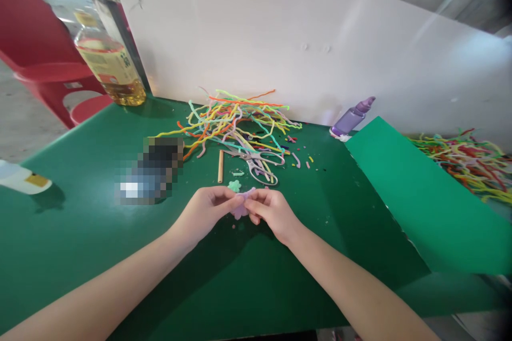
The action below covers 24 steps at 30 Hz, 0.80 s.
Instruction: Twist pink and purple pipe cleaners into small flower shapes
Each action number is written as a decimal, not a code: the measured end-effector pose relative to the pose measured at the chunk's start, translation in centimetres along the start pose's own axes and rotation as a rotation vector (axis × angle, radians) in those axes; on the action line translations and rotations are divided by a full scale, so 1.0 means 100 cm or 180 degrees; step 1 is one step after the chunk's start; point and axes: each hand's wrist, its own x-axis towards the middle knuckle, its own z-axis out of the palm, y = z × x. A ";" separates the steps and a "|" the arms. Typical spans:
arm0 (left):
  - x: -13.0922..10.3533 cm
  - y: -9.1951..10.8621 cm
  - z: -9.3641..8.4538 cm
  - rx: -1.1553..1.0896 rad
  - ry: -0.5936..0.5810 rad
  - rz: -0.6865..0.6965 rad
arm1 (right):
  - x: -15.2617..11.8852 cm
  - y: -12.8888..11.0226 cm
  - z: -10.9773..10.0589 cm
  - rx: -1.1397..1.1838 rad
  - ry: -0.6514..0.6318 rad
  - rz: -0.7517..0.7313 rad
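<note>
Between my two hands is a small light purple flower-shaped piece (240,211). The thumb and fingers of my left hand (210,208) pinch its left side, while my right hand (272,210) pinches it from the right. Just beyond my left fingertips lies a mint green flower-shaped piece (234,186). Scissors (254,162) with light grey handles lie partly open behind my hands, beside a short wooden stick (221,166). A heap of colourful fuzzy strands (236,117) spreads behind the scissors, with small cut bits (296,160) to its right.
On the green table (320,287), a blurred-out dark object (154,170) and a white bottle (26,177) are left. An oil bottle (110,69) and purple bottle (352,117) stand near the white panel (260,26). A green board (432,202) and more strands (472,162) are right.
</note>
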 end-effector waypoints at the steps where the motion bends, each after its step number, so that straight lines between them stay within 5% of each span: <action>1: 0.001 0.000 -0.001 0.0009 -0.0015 -0.0005 | 0.000 0.001 0.000 -0.0012 0.0010 -0.0005; 15: 0.003 -0.006 0.001 -0.0017 -0.0115 -0.0052 | -0.001 -0.005 -0.001 -0.0179 0.0184 -0.0124; 24: 0.004 -0.010 0.001 0.0006 -0.0173 -0.0040 | 0.000 -0.002 -0.002 -0.0180 0.0270 -0.0617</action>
